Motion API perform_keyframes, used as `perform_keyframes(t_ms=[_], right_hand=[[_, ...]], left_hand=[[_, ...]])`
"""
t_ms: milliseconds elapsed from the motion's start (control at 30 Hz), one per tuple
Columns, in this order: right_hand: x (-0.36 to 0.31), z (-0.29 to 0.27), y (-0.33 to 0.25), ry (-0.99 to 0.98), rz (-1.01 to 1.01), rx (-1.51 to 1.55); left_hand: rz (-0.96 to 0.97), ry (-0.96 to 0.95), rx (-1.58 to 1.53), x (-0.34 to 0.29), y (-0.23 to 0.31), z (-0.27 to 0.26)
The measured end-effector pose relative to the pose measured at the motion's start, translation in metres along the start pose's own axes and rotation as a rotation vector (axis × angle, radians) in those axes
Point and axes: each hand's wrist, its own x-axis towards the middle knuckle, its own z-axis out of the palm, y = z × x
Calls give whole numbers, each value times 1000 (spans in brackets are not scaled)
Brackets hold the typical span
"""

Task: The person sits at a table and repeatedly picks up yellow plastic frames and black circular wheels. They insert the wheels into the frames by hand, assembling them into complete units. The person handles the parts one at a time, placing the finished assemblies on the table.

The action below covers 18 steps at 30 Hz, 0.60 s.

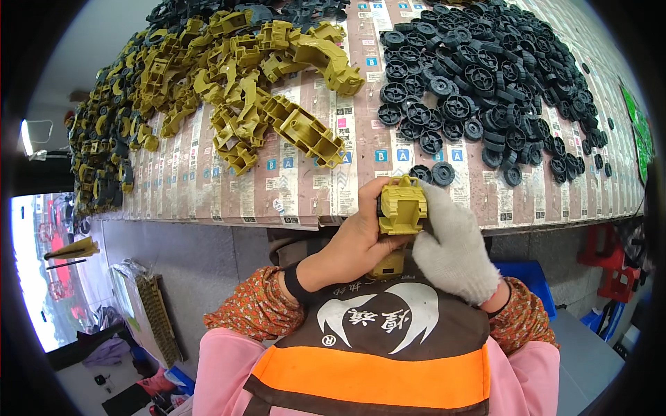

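Over the near edge of the table, an olive-yellow plastic toy vehicle body (pixel 404 209) is held upright between my two hands. My bare left hand (pixel 349 244) wraps round its left side, thumb across the lower front. Against its right side presses my right hand (pixel 454 239) in a pale knitted glove, with the fingers partly hidden behind the body. The body's lower part shows beneath my left thumb. Just beyond the right fingers lie two loose black toy wheels (pixel 442 173). Whether a wheel is between the right fingers and the body, I cannot tell.
A heap of black wheels (pixel 479 76) spreads over the table's right half. Yellow body parts (pixel 236 76) are piled left of centre, with one long chassis piece (pixel 303 130) nearest. Toys with wheels fitted (pixel 103 139) crowd the far left. A blue bin (pixel 526 281) stands below the table, right.
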Motion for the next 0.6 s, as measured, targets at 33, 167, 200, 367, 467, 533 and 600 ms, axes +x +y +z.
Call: perform_keyframes(t_ms=[33, 167, 200, 367, 467, 533, 600], right_hand=[[4, -6, 2, -9, -5, 7], [25, -37, 20, 70, 65, -217], [30, -39, 24, 100, 3, -308], [42, -30, 40, 103, -150, -513], [50, -27, 47, 142, -171, -541], [50, -26, 42, 210, -113, -447], [43, -28, 32, 233, -77, -311]], left_hand=[[-16, -11, -19, 1, 1, -1], [-82, 115, -364, 15, 2, -4], [-159, 175, -519, 16, 0, -6], [-309, 346, -821, 17, 2, -19], [-305, 369, -897, 14, 3, -17], [-316, 374, -940, 13, 3, -18], [-326, 390, -959, 11, 6, -18]])
